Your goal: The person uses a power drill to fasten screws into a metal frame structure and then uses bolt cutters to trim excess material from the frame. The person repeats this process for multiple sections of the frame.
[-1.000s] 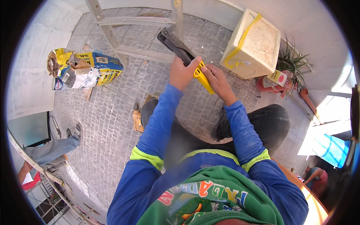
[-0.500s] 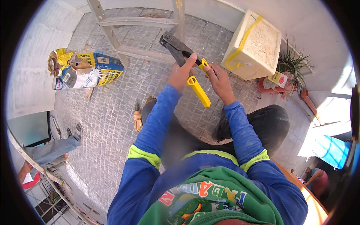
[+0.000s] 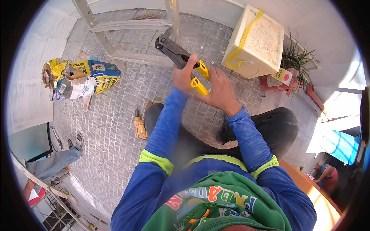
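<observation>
A plier-like hand tool [image 3: 172, 48] with a dark metal head and two yellow handles is held out in front of me. My left hand [image 3: 184, 75] is closed around the dark part of it, just above the grips, thumb lying along the top. Over the lower ends of the yellow handles, my right hand [image 3: 221, 90] is wrapped from the right side, hiding their tips. The tool's head points up and to the left, beside a post of a pale frame [image 3: 174, 19]; whether they touch I cannot tell.
A torn blue and yellow bag [image 3: 83, 77] lies at left on the cobbled floor. An orange-yellow drill [image 3: 140, 125] is by my left knee. A strapped foam box [image 3: 254, 42], a potted plant [image 3: 296, 59] and a red cylinder [image 3: 279, 82] stand right. Other people [image 3: 327, 177] are at both edges.
My right hand has gone from pinching one yellow handle to wrapping over both handle ends. The handles now sit closer together. The view has shifted slightly.
</observation>
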Tool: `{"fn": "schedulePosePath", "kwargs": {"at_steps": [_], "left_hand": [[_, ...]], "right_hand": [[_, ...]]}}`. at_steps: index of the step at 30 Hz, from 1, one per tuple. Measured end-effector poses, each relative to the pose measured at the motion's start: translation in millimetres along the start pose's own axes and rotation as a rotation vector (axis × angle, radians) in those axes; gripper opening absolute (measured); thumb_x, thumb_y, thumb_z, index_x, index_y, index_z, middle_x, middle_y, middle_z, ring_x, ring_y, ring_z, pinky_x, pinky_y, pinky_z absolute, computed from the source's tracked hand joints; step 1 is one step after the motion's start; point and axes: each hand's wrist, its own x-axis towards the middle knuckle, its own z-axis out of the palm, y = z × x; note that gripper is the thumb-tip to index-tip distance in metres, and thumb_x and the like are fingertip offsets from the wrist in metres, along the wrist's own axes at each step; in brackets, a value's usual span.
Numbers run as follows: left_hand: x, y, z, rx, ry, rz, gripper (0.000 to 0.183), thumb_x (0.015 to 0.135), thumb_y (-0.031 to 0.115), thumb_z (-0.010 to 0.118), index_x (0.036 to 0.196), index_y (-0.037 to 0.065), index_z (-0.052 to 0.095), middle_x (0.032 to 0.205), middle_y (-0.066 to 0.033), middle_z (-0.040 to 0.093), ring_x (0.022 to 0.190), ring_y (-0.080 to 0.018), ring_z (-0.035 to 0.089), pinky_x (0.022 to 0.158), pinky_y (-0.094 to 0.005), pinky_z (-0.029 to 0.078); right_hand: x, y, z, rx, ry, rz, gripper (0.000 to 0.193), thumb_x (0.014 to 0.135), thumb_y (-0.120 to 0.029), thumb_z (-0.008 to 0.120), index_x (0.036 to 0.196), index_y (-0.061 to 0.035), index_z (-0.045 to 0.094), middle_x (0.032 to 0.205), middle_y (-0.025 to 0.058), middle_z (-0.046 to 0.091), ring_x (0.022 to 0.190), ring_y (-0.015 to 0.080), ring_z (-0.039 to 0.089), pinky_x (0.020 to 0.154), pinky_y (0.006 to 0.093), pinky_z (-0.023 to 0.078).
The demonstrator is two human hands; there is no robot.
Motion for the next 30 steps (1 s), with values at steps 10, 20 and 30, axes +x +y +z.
{"fn": "schedulePosePath", "kwargs": {"at_steps": [10,20,30], "left_hand": [[7,-5,16,0.019,0.139,0.070,0.042,0.090,0.033,0.081,0.098,-0.001,0.059,0.089,-0.0091,0.066,0.072,-0.0150,0.064,0.067,-0.0311,0.054],[-22,23,-12,0.334,-0.145,0.096,0.046,0.092,0.029,0.077,0.120,-0.003,0.060,0.098,-0.0089,0.067,0.081,-0.0134,0.064,0.073,-0.0303,0.054],[-50,102,-49,0.433,-0.283,-0.211,0.044,0.097,0.023,0.070,0.133,0.000,0.058,0.092,0.0000,0.063,0.079,-0.0065,0.059,0.069,-0.0250,0.048]], "right_hand": [[9,29,18,0.051,-0.049,0.091,0.068,0.071,-0.047,0.089,0.114,-0.0002,0.065,0.091,0.0145,0.064,0.086,0.0296,0.066,0.074,0.0407,0.054],[17,51,40,0.640,-0.124,0.175,0.037,0.107,-0.035,0.054,0.114,-0.0004,0.065,0.089,0.0098,0.063,0.081,0.0152,0.058,0.073,0.0314,0.047],[12,41,41,0.381,0.113,0.241,0.033,0.105,-0.031,0.058,0.112,0.0004,0.065,0.087,0.0162,0.065,0.079,0.0291,0.064,0.074,0.0388,0.049]]}}
